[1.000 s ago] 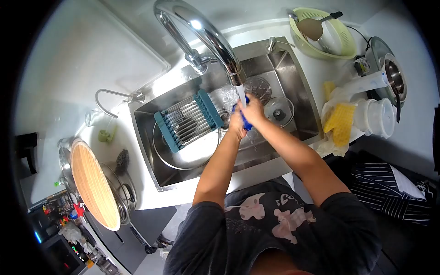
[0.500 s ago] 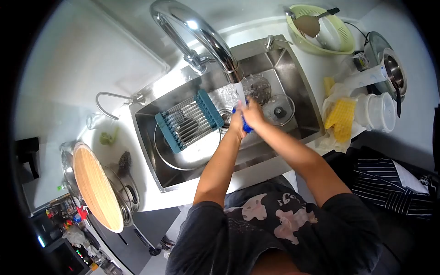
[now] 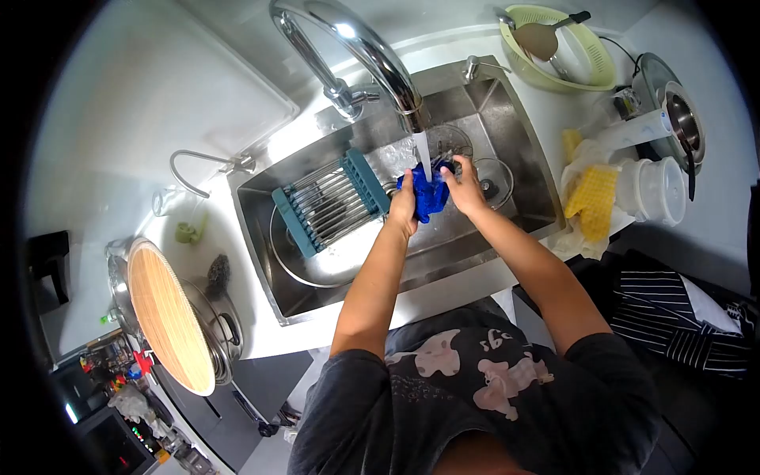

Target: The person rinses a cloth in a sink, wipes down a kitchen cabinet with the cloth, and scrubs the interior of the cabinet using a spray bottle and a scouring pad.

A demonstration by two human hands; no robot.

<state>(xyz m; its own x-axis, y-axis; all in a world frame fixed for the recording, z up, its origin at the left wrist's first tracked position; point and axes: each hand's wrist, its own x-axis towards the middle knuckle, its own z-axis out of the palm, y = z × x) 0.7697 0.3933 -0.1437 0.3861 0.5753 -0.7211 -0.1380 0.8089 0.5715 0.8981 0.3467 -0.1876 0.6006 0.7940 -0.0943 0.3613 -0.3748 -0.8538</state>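
Person in a dark printed shirt is standing over a steel sink point(image 3: 518, 138); taking bearings from the tap point(image 3: 388, 67).

Blue cloth point(image 3: 428, 199): hanging bunched directly beneath the tap's mouth, between the two hands, above the sink floor. Water point(image 3: 423, 152) is running from the tap straight onto its upper part.

Left hand point(image 3: 403, 206): cupping the cloth's left edge, below and slightly left of the tap's mouth. Thumb is lying along the near face, the other fingers are passing out of sight behind the folds. Hand is mostly closing round that edge, holding it.

Right hand point(image 3: 467, 190): standing at the cloth's right edge, below and right of the tap's mouth. Fingers are half curling, a gap showing between thumb and forefinger; thumb is touching the cloth. How firmly it is gripping, cannot tell.

Left of the tap's mouth, a metal-and-teal rack point(image 3: 294, 223) is sitting across the sink's left part. Right of the mouth, a glass lid point(image 3: 488, 188) is lying in the sink, partly behind the right hand. Farther right of the tap, a green basin point(image 3: 599, 57) is holding utensils; a yellow cloth point(image 3: 592, 202) is lying below that basin's level.
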